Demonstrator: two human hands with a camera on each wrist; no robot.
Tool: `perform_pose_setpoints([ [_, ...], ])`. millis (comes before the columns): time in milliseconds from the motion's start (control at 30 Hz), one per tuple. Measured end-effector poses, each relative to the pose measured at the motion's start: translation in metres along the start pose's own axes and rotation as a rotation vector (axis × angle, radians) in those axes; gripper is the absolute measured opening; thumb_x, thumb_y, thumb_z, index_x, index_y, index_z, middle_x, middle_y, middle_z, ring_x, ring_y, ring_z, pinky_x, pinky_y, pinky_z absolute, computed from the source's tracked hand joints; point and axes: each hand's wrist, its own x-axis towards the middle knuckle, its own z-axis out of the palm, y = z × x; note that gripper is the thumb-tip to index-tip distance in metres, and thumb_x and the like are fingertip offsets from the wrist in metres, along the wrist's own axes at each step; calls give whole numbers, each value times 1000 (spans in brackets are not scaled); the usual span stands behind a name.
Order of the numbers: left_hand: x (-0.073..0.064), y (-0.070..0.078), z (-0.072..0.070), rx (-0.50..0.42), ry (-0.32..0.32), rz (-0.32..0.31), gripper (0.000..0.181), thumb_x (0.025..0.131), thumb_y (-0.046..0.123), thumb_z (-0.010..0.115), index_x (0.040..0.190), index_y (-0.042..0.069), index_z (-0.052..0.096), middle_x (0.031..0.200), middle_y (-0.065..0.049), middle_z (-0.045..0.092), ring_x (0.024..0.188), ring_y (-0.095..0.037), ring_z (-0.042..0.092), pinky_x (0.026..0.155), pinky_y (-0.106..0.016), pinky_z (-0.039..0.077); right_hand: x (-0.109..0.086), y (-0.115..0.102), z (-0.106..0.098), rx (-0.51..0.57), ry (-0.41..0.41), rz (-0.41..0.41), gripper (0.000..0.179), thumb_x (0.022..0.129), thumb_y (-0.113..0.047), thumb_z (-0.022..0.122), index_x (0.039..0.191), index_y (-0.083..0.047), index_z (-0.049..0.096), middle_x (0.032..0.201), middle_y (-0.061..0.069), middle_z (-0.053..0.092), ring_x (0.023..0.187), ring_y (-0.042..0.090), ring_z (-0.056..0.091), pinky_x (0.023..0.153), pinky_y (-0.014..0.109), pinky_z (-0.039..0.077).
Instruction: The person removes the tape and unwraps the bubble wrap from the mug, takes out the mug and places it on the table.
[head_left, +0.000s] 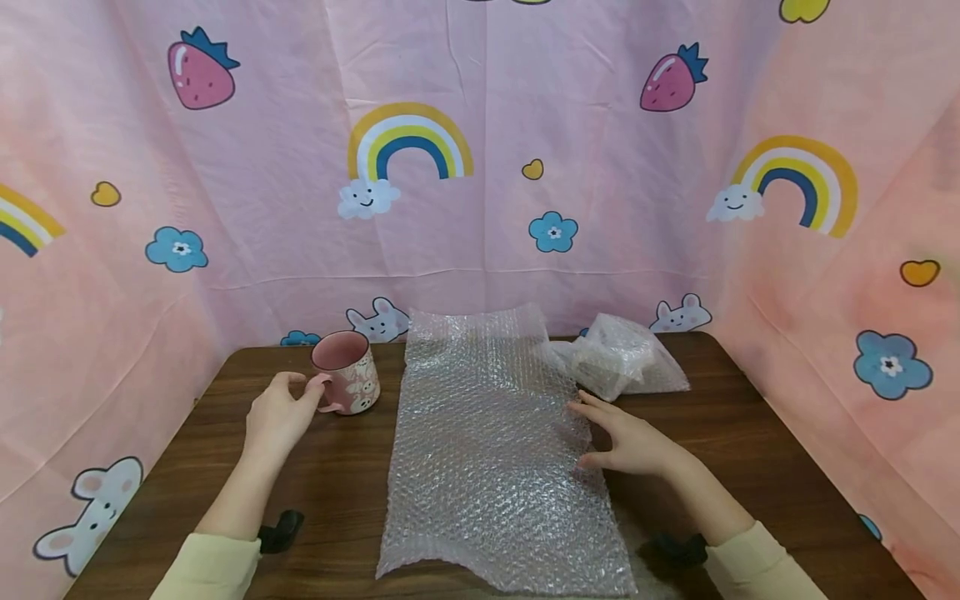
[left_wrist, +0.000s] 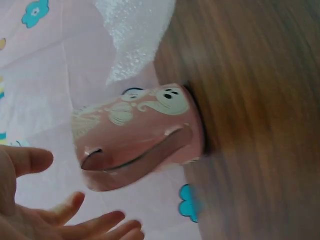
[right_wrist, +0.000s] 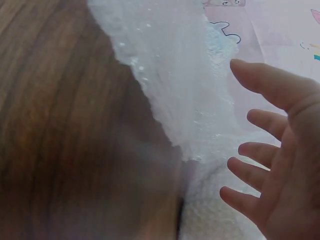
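A pink mug [head_left: 347, 375] with white ghost-like figures stands upright at the back left of the table. My left hand [head_left: 281, 417] is at its handle; in the left wrist view the thumb and fingers [left_wrist: 102, 225] are spread beside the handle and hold nothing. A long sheet of bubble wrap [head_left: 495, 433] lies flat across the middle of the table. Over its right edge hovers my right hand [head_left: 630, 437], fingers apart and nothing between them. Past its fingertips sits a bundle wrapped in bubble wrap [head_left: 615, 358].
The dark wooden table [head_left: 337, 517] has a pink patterned curtain [head_left: 480, 233] behind it and at both sides. The wrapped bundle is near the back right edge. Black straps [head_left: 281, 532] show at both wrists.
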Motion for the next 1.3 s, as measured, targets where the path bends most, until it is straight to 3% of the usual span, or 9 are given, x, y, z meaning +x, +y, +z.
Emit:
perform_pose_setpoints([
  [100, -3, 9, -2, -22, 76, 20, 57, 96, 42, 51, 129, -5, 48, 127, -32, 51, 111, -51, 48, 88, -61, 36, -2, -3, -6, -20, 35, -7, 77, 84, -32, 75, 149, -16, 36, 156, 11, 21, 136, 36, 31, 97, 61, 36],
  [267, -7, 25, -4, -97, 141, 75, 47, 95, 35, 56, 126, 0, 53, 122, -27, 57, 106, -46, 53, 86, -59, 38, -5, -5, -15, -50, 101, -26, 72, 85, -28, 75, 147, -17, 40, 154, 11, 27, 134, 36, 34, 95, 60, 38],
  [467, -13, 42, 1, -210, 164, 186, 36, 94, 26, 60, 121, 3, 57, 106, -21, 65, 85, -33, 66, 66, -37, 52, -8, -8, -28, -58, 168, -53, 67, 86, -28, 74, 145, -17, 44, 151, 13, 32, 134, 37, 35, 96, 59, 37],
  [567, -13, 51, 6, -266, 103, 237, 36, 93, 22, 62, 122, 3, 55, 112, -22, 63, 89, -34, 67, 67, -38, 55, -9, -9, -37, -58, 215, -82, 64, 86, -28, 73, 143, -14, 46, 149, 15, 36, 133, 38, 35, 97, 60, 37],
  [667, -12, 60, 14, -317, 11, 280, 36, 93, 20, 63, 123, 2, 53, 122, -20, 58, 109, -36, 58, 85, -47, 50, -8, -10, -46, -70, 264, -106, 62, 87, -29, 72, 142, -11, 47, 147, 15, 39, 131, 38, 39, 96, 59, 38],
  [767, -10, 69, 24, -369, -89, 322, 37, 93, 17, 63, 125, 2, 51, 125, -19, 56, 117, -35, 52, 96, -51, 41, -8, -10, -53, -78, 312, -108, 61, 87, -29, 73, 140, -11, 49, 143, 14, 44, 128, 37, 43, 95, 57, 40],
  [900, -11, 83, 39, -395, -196, 364, 41, 94, 18, 63, 129, 3, 48, 125, -18, 55, 116, -33, 53, 90, -50, 46, -9, -7, -60, -85, 378, -95, 58, 85, -26, 75, 137, -11, 52, 141, 12, 48, 128, 36, 42, 93, 59, 40],
  [1033, -12, 96, 57, -428, -302, 358, 49, 94, 27, 63, 134, 8, 43, 127, -15, 53, 107, -30, 59, 79, -44, 51, -12, -2, -65, -76, 454, -96, 57, 83, -21, 77, 134, -8, 55, 140, 14, 47, 129, 38, 37, 92, 61, 38],
  [1300, -10, 117, 90, -407, -378, 380, 61, 91, 30, 68, 142, 11, 38, 133, -16, 50, 87, -22, 65, 70, -39, 52, -15, 18, -72, -54, 542, -51, 60, 82, -18, 78, 133, -2, 53, 139, 23, 45, 128, 45, 34, 95, 66, 29],
])
